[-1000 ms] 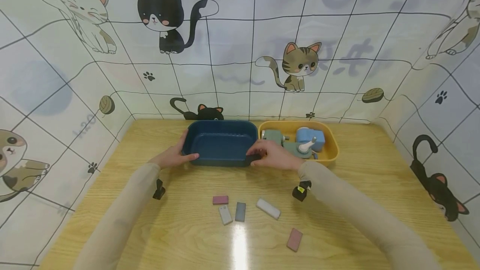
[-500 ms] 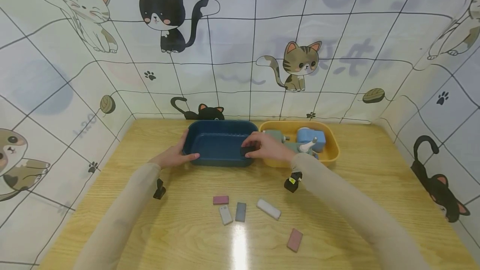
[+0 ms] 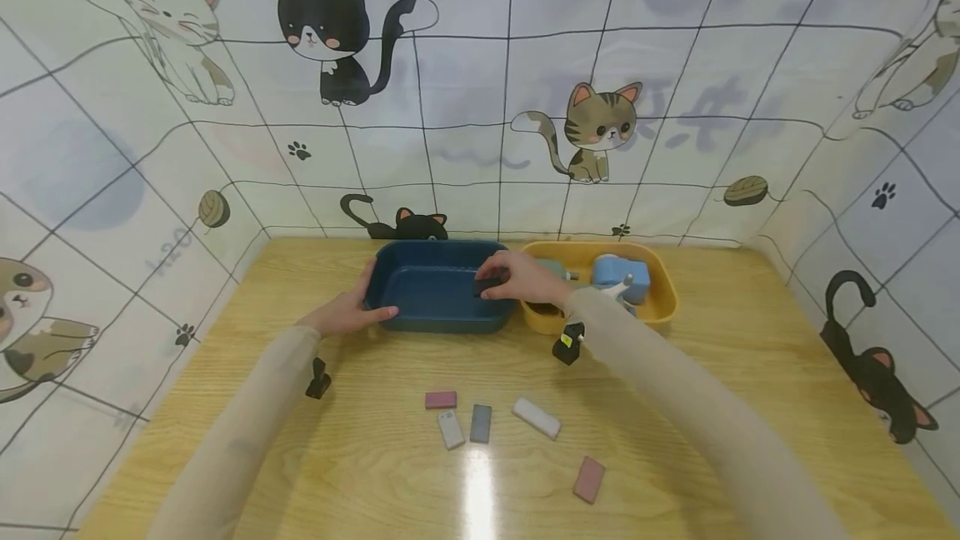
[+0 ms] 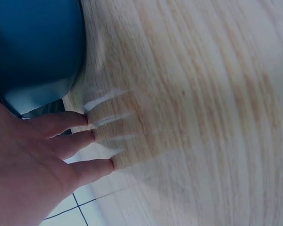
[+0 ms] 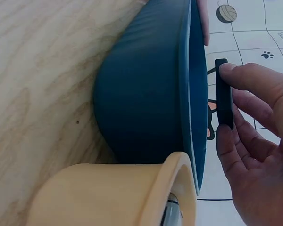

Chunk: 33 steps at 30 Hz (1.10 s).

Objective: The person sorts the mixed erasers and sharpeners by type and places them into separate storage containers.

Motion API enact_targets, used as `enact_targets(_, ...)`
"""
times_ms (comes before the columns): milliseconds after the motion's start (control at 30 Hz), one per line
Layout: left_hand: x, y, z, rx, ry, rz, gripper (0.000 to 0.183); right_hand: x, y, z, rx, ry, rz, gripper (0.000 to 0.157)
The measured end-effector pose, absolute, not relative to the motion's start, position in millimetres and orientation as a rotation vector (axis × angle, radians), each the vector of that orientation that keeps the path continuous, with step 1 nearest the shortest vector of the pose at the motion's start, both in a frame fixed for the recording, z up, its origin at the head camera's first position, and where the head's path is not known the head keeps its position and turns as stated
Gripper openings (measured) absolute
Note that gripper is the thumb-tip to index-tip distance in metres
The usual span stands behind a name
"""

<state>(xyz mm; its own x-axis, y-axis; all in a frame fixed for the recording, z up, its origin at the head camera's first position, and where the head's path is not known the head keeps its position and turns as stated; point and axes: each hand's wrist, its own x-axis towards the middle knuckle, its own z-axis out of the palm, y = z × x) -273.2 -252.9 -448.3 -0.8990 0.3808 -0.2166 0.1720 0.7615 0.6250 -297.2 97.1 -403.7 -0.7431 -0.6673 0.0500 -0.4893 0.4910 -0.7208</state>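
My right hand [image 3: 525, 277] is over the right end of a dark blue bin [image 3: 442, 326]. It pinches a small black rectangular block [image 5: 223, 94] between thumb and fingertips. In the right wrist view the block stands out beyond the bin's rim. My left hand [image 3: 347, 311] rests at the bin's left end, thumb across the front corner of the rim. Seen from the left wrist, its fingers [image 4: 92, 172] are straight and spread beside the bin, near the wooden tabletop. The visible floor of the bin is bare.
A yellow bin [image 3: 663, 307] adjoins the blue one on the right, holding a blue toy-like piece [image 3: 626, 273] and grey-green parts. In front lie several small flat blocks, among them a white block [image 3: 536, 417] and a pink block [image 3: 588, 479]. A cat-print curtain [image 3: 465, 148] surrounds the table.
My right hand has moved left and slightly up from the blue bin's right front corner, carrying the black block over the bin. My left hand has stayed in place.
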Motion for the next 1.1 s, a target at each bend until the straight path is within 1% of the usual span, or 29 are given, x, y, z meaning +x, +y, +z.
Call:
enact_targets(700, -275.1, -253.0, -449.6, 0.425, 2.620, 0.905, 0.111, -339.3, 83.2, -403.6, -0.900, 2.526, -1.038, 0.028)
enact_targets(1100, -274.0, -251.1, -449.7, 0.427, 2.636, 0.896, 0.111, -353.1, 71.5, -389.3, -0.820, 2.481, -1.024, 0.030)
